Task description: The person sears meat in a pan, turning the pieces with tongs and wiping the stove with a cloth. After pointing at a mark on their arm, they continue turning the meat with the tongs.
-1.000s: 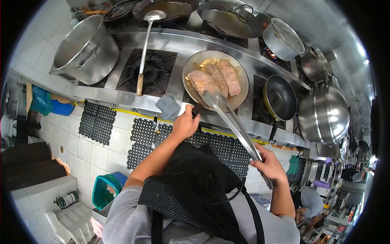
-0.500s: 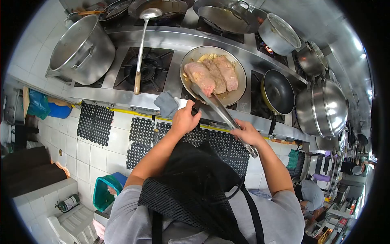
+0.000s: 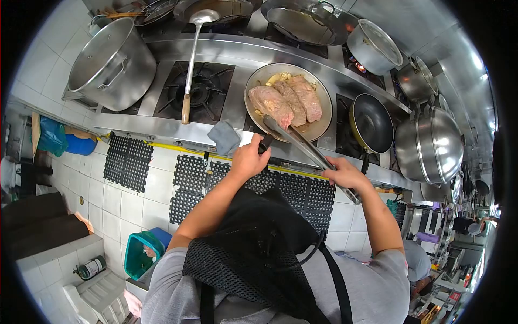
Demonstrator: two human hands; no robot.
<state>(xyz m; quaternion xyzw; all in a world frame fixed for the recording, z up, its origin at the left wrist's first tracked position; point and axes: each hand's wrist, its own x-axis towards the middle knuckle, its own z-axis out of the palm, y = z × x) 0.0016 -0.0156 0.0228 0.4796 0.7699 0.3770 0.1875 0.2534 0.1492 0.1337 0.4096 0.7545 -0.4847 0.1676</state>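
Note:
My left hand [image 3: 251, 158] is closed round the black handle [image 3: 265, 143] of a light-coloured frying pan [image 3: 327, 102] on the stove. Several pieces of browned meat [image 3: 272, 102] lie side by side in the pan, with garlic-like bits [image 3: 280, 77] around them. My right hand [image 3: 345, 175] grips long metal tongs [image 3: 307, 146], whose tips are over the pan's near edge, at the lower end of the left piece. Whether the tips touch the meat is hard to tell. A grey cloth [image 3: 224, 137] lies on the stove edge left of my left hand.
A large pot [image 3: 116, 67] stands left, and a ladle [image 3: 193, 65] lies across a burner. Right of the meat pan are a black frying pan [image 3: 372, 123] and a domed steel vessel [image 3: 429, 143]. Behind stand woks [image 3: 302, 24] and a lidded pot [image 3: 372, 46] over flame. A co-worker [image 3: 418, 262] is at lower right.
The tongs and my right hand have shifted right and the tips have drawn back from the meat. The left meat piece lies flatter. The view has shifted slightly.

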